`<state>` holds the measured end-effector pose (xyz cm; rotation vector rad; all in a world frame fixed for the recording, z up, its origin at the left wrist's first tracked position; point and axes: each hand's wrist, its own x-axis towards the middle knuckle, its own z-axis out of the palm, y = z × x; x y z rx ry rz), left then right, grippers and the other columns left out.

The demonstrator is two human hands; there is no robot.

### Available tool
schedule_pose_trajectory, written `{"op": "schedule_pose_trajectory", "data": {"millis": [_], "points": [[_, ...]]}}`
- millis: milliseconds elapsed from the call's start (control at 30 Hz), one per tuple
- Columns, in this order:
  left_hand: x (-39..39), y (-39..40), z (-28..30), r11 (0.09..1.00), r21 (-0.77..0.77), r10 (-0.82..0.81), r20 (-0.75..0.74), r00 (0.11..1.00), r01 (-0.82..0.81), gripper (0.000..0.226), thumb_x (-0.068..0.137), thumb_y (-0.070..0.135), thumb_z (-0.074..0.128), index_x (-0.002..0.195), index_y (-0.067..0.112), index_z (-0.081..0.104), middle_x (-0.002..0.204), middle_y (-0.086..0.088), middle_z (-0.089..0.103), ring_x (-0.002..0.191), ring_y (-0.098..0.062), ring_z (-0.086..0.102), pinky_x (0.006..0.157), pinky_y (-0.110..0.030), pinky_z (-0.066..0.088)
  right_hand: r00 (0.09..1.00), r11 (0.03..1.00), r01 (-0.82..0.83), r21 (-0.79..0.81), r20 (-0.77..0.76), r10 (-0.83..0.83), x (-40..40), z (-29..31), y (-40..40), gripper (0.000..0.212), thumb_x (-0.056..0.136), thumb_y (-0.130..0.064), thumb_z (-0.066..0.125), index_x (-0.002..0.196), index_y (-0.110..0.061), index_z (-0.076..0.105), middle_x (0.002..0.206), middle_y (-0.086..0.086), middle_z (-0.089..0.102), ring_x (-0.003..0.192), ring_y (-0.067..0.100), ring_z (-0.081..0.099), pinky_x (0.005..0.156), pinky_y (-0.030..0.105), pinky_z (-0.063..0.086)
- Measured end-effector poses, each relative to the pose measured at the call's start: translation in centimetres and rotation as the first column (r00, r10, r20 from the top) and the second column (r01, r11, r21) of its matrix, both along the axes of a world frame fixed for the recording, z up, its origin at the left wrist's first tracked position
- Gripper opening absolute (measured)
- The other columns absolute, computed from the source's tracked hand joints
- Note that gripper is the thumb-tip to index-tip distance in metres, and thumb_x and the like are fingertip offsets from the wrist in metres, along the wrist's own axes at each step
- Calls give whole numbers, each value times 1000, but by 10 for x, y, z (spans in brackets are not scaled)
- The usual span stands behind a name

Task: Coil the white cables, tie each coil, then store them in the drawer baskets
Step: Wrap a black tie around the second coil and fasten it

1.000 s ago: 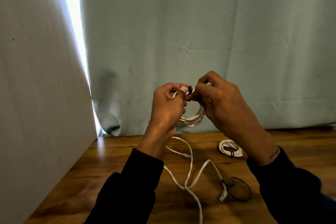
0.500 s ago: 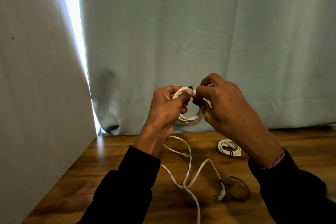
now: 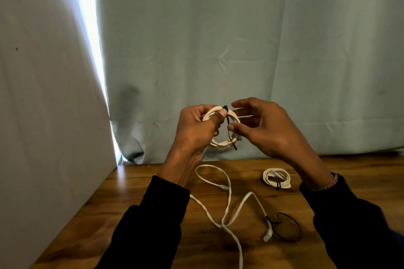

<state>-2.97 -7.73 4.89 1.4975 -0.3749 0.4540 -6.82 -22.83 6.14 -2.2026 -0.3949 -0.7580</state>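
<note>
Coil held up between both hands, tie tail hanging toward the right.

Left hand point(image 3: 196, 129) grips the coil point(image 3: 220, 129); right hand point(image 3: 262, 129), loosely spread, pinches the black tie point(image 3: 229, 124). Below on the worktop point(image 3: 135, 207): loose cable point(image 3: 227, 203), tied coil point(image 3: 276, 178).

A pale green curtain point(image 3: 251, 50) hangs across the upper and right part of the frame, its hem reaching down to a brown wooden table point(image 3: 135, 220) that fills the bottom. A plain white panel point(image 3: 43, 105) covers the left side. Between panel and curtain, a narrow strip of bright daylight point(image 3: 89, 35) runs down from the upper left.
</note>
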Motion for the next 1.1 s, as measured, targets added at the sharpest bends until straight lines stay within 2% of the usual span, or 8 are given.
{"op": "schedule_pose_trajectory", "data": {"millis": [100, 200, 333, 533, 733, 833, 933, 1100], "points": [[0, -2, -2, 999, 40, -5, 19, 1000, 4, 17, 88, 18, 75, 101, 8, 76, 76, -5, 70, 67, -14, 61, 61, -27, 50, 999, 999, 48, -5, 17, -48, 6, -3, -3, 50, 83, -19, 79, 130, -22, 62, 109, -5, 70, 92, 8, 67, 77, 18, 55], [-4, -7, -3, 996, 81, -42, 42, 998, 39, 19, 88, 18, 74, 104, 8, 76, 82, -7, 73, 68, -14, 62, 61, -26, 50, 977, 986, 159, -44, 151, -151, 8, -7, -2, 35, 83, -22, 78, 116, -17, 69, 95, -5, 69, 73, 0, 61, 62, 5, 43], [-7, -12, -4, 992, 118, -61, 63, 996, 53, 20, 89, 18, 73, 106, 8, 75, 85, -6, 73, 69, -12, 63, 61, -23, 51, 935, 976, 211, -60, 302, -184, 11, -15, 0, 36, 86, -28, 77, 118, -15, 67, 91, 3, 74, 67, 6, 61, 64, 10, 47], [-4, -5, -4, 988, 108, -119, 56, 991, 112, 20, 91, 17, 71, 109, 9, 74, 86, -8, 72, 71, -11, 63, 62, -23, 51, 952, 994, 81, 68, 289, -97, 8, -11, 2, 29, 82, -15, 79, 110, -21, 74, 100, -6, 75, 81, 2, 67, 67, 5, 50], [-4, 6, 1, 975, 45, -222, 76, 972, 220, 12, 93, 9, 66, 103, 7, 74, 80, -13, 68, 65, -15, 56, 56, -24, 48, 977, 946, -214, 244, 69, 203, -1, 3, -11, 28, 91, -20, 72, 117, -27, 73, 109, -14, 74, 97, 5, 72, 84, 24, 59], [-6, 7, 3, 965, 55, -259, 88, 962, 255, 12, 93, 8, 66, 101, 7, 75, 93, -28, 67, 64, -16, 54, 56, -27, 47, 975, 892, -220, 394, 127, 184, -1, 2, -7, 19, 90, -19, 72, 109, -19, 76, 97, -7, 78, 90, 11, 75, 82, 38, 62], [-7, 8, 3, 959, 77, -278, 90, 956, 272, 13, 93, 8, 66, 102, 6, 75, 94, -26, 68, 65, -17, 53, 57, -28, 48, 978, 813, -208, 544, 136, 160, 0, 1, -5, 28, 84, -16, 78, 111, -17, 67, 87, -3, 79, 81, 14, 76, 77, 39, 63], [-5, 6, 2, 928, 17, -373, 86, 924, 373, 14, 93, 4, 64, 102, 2, 74, 83, -15, 67, 62, -15, 50, 54, -26, 43, 963, 815, -232, 531, 242, 117, -1, -1, -3, 20, 84, -13, 78, 104, -15, 76, 89, -2, 78, 82, 14, 76, 76, 36, 63]]}}
